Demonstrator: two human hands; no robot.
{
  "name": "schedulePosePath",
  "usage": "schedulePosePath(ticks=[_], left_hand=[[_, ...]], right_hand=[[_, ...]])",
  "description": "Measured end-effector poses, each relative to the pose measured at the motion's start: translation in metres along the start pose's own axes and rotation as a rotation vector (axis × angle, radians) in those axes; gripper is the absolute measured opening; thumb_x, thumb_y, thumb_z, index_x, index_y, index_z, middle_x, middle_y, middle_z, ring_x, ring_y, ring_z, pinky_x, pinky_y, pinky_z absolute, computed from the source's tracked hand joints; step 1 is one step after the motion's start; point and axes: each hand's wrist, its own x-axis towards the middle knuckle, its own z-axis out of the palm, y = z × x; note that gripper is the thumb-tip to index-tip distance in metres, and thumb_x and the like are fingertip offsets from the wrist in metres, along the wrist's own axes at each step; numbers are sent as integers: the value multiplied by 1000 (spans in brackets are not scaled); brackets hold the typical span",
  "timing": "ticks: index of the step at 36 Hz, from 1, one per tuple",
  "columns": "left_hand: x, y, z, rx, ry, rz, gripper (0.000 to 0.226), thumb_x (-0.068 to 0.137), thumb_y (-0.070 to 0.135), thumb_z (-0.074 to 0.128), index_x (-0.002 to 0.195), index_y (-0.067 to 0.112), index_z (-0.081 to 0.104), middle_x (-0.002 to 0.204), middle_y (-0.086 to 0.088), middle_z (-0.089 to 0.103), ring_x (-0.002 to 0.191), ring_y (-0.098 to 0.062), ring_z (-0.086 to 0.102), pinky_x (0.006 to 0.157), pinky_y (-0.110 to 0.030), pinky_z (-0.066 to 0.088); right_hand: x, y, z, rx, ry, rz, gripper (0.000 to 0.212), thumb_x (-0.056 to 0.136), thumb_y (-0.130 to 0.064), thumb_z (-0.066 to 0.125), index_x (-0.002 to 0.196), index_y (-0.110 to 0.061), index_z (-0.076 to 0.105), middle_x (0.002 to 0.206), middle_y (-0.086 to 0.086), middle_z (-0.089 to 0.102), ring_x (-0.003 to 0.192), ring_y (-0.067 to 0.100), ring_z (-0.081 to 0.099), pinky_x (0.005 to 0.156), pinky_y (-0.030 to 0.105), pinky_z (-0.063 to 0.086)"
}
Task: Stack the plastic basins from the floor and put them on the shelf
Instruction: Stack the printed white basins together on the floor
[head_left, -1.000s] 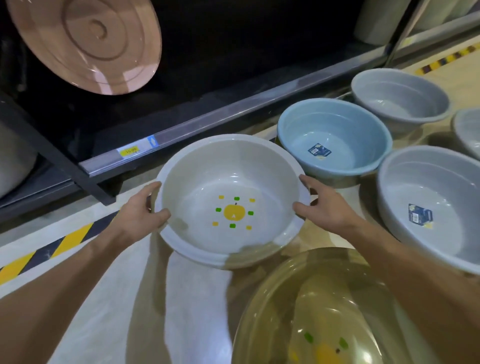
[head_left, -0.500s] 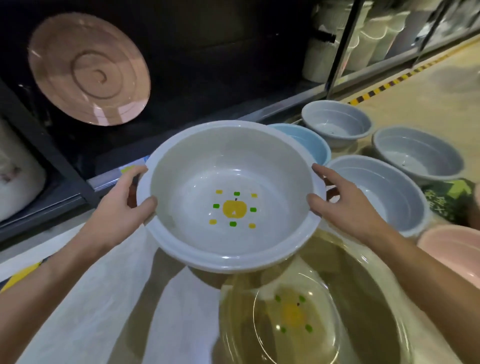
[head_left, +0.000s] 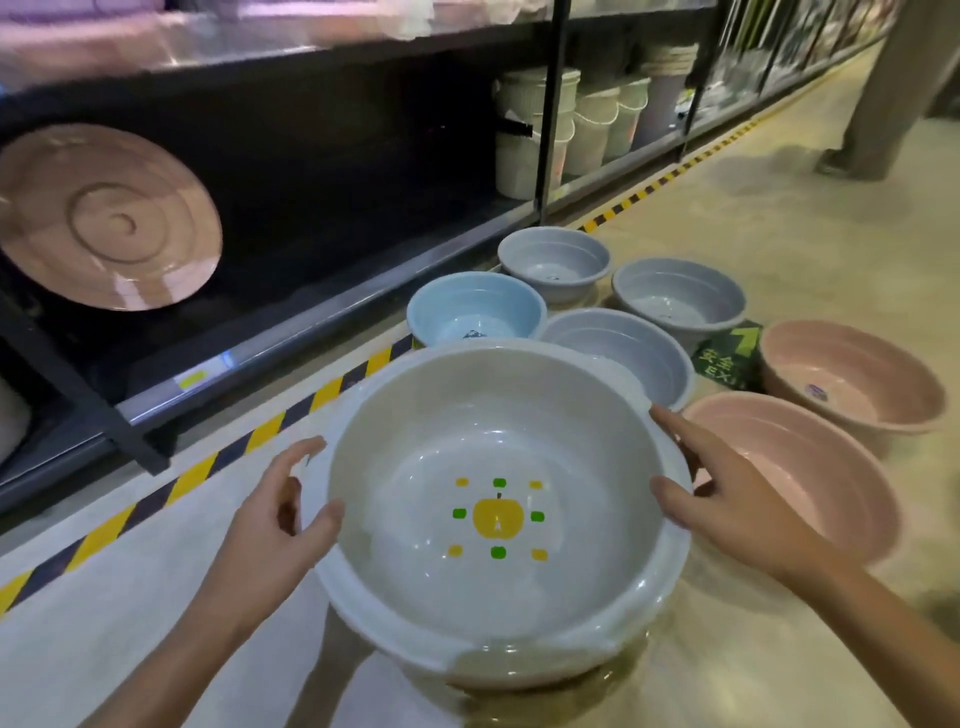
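Note:
A white basin (head_left: 415, 519) with a yellow apple print sits low in front of me, nested in a clear yellowish basin (head_left: 623, 691) whose rim shows beneath it. My right hand (head_left: 727, 493) grips its right rim, thumb inside. My left hand (head_left: 270, 519) is beside the left rim with fingers spread, only the thumb near the edge. Behind on the floor stand a blue basin (head_left: 467, 306), three grey basins (head_left: 550, 254) (head_left: 675, 291) (head_left: 634, 343) and two pink basins (head_left: 810, 467) (head_left: 857, 374). The dark bottom shelf (head_left: 311, 332) runs along the left.
A pink basin (head_left: 104, 218) leans on its side inside the shelf. White buckets (head_left: 587, 119) fill the bay further right. A yellow-black stripe (head_left: 208, 467) marks the floor along the shelf. Another person's leg (head_left: 893, 93) stands at the far right. A green floor sticker (head_left: 727, 358) lies between the basins.
The white basin has been carried right and lowered into the clear yellowish basin. My left hand has loosened off the rim. The view has swung right along the aisle.

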Motion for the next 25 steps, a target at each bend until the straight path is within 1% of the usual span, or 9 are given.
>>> schedulePosePath(ticks=[5,7,9,13,16,19,22,23,25], left_hand=[[-12,-15,20,14,-21,-5,53,94,14,65,131,50,51,61,5,33,54,-7,33,49,-16,30],[-14,-22,29,22,-39,-17,54,94,11,64,132,47,52,57,11,39,52,-7,37,49,-13,33],[-15,-32,39,34,-55,-31,56,93,10,65,135,46,51,57,14,44,52,-7,40,50,-12,36],[-17,-51,59,69,-71,-47,58,92,11,66,136,45,52,58,13,42,52,-8,37,50,-13,35],[-20,-59,72,92,-77,-65,57,92,14,66,137,46,50,59,11,42,53,-9,39,50,-14,35],[-21,-67,80,121,-72,-85,58,92,16,65,137,47,48,62,5,45,54,-11,42,53,-17,39],[-22,-76,83,126,-91,-135,59,92,18,64,138,49,44,68,-8,54,59,-19,51,62,-30,49],[-22,-79,84,131,-93,-138,60,91,17,64,138,49,45,67,-8,53,57,-17,50,61,-27,48],[-22,-82,85,152,-90,-129,62,90,13,66,139,46,47,61,-3,46,51,-12,45,53,-19,40]], right_hand=[[-1,30,14,-26,67,-32,63,90,-25,65,147,-38,42,127,-16,58,107,-10,52,78,17,46],[0,43,22,-28,76,-47,64,89,-23,67,146,-39,43,121,-14,60,106,-7,54,78,13,45],[1,61,30,-50,66,-54,65,87,-24,68,145,-39,44,115,-11,61,101,1,56,77,12,44],[0,94,43,-44,53,-12,65,86,-28,68,146,-36,45,104,-8,61,89,6,57,72,13,42],[-2,106,51,-50,42,-18,64,86,-25,68,145,-35,46,109,-10,61,90,2,57,71,10,42],[-2,113,57,-63,42,-30,66,85,-24,69,145,-34,45,111,-17,59,90,-5,56,72,6,39],[-1,120,63,-85,29,-25,67,85,-30,68,147,-33,44,102,-19,55,90,-2,54,74,6,37],[-1,123,65,-101,17,-28,68,85,-32,68,148,-33,43,99,-18,55,90,-1,54,75,8,37],[0,126,70,-118,7,-23,67,86,-34,67,148,-34,42,98,-17,55,92,1,53,76,13,37]])
